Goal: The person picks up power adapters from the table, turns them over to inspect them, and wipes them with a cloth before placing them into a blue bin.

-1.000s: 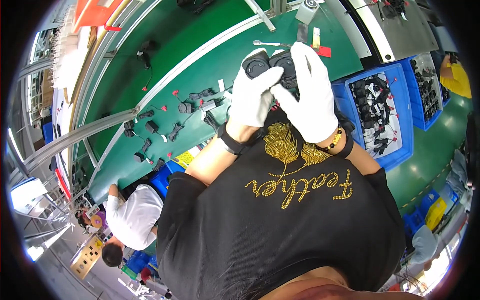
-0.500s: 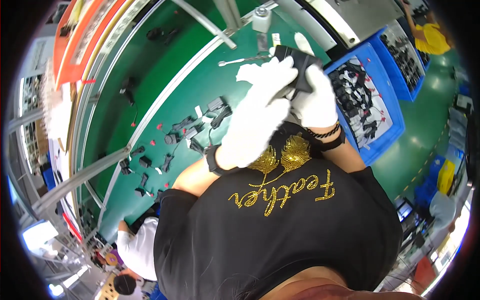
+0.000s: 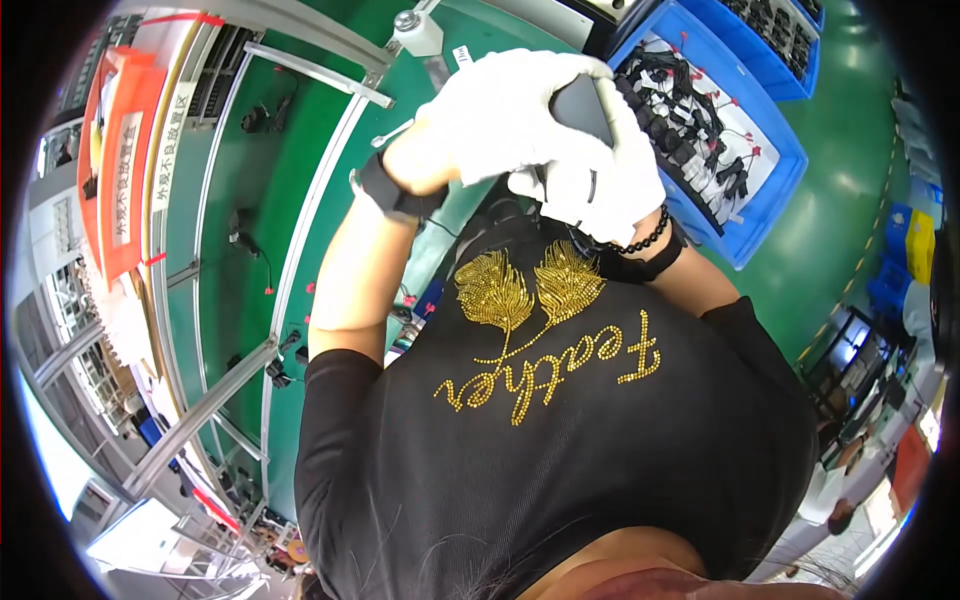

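Both my hands wear white gloves and are closed round a flat black block, boxy like a power adapter (image 3: 582, 108). My left hand (image 3: 500, 108) wraps it from the left and far side, its fingers reaching over the top edge. My right hand (image 3: 612, 190) grips it from the right and near side. One smooth dark face shows between the gloves; the rest is hidden. A short dark line, perhaps part of a cord, shows at the right glove. The hands are above the green table, close to my chest.
Right of my hands is a blue bin (image 3: 775, 215) full of black adapters and cords with red tips. Another blue bin (image 3: 790, 80) stands beyond it. A white bottle (image 3: 418, 35) stands at the far side. Metal frame bars (image 3: 300, 200) and an orange bin (image 3: 128, 130) are leftward.
The view has shifted, so bench and bins sit elsewhere in it. My left hand has moved up and over the black block, covering more of it; both hands keep hold.
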Motion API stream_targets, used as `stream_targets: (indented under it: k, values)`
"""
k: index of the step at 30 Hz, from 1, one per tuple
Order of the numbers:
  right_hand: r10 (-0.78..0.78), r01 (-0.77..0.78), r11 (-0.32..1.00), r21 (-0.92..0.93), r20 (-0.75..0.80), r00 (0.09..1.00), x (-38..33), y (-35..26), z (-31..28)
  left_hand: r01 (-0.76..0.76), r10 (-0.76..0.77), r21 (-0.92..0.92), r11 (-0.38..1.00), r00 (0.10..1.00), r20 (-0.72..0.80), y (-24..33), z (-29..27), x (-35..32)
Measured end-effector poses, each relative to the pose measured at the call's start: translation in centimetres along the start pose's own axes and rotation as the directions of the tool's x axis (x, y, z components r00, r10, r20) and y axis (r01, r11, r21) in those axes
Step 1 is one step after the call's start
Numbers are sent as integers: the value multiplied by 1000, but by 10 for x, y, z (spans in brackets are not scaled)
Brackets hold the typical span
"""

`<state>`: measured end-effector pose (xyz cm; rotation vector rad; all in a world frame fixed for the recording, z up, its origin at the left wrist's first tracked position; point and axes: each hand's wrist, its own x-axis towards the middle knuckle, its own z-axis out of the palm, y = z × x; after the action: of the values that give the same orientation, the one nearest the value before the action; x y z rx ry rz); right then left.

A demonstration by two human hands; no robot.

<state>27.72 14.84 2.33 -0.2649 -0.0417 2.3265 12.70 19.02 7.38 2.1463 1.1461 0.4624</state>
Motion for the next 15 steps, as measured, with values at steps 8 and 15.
stream_targets:
  k: [8, 15]
  values:
    - [-233, 283, 780, -558, 159, 959, -21, -17, -23, -98, 125, -338, 936, 990, 58, -19, 31, 25]
    - [-231, 233, 967, -102, 32, 972, -29, -35, -35, -28, 78, -232, 972, 974, 210, 14, 28, 38]
